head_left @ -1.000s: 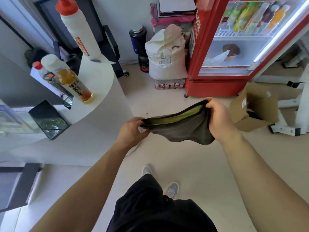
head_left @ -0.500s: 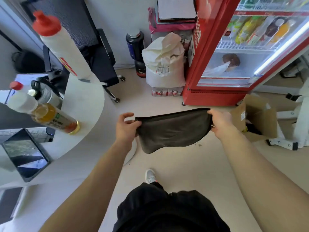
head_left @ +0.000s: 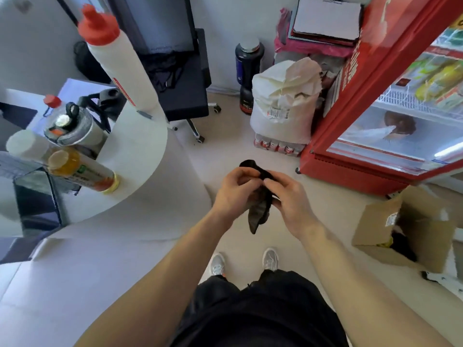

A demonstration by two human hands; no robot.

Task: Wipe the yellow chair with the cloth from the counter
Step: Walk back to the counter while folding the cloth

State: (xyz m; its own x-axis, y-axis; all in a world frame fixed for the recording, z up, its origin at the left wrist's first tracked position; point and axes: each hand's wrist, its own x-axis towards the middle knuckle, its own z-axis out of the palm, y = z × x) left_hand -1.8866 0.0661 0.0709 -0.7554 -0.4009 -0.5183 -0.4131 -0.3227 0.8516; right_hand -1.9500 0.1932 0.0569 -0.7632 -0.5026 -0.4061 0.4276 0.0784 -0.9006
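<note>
The dark cloth [head_left: 259, 211] hangs bunched between both hands in front of my waist, its lower end dangling toward the floor. My left hand [head_left: 231, 192] pinches its upper left part. My right hand [head_left: 288, 196] grips its right side, and the two hands almost touch. The white curved counter [head_left: 140, 156] lies to my left. No yellow chair is in view.
On the counter stand a tall white bottle with a red cap [head_left: 115, 63], an orange drink bottle [head_left: 82, 172] and a dark flask [head_left: 70, 126]. A black office chair [head_left: 183, 93] stands behind it. A white sack [head_left: 283, 103], a red fridge [head_left: 363, 136] and an open cardboard box [head_left: 406, 229] line the floor.
The cloth was stretched wide between my hands; now the hands have come together and the cloth is gathered into a bunch. The view has tilted further down.
</note>
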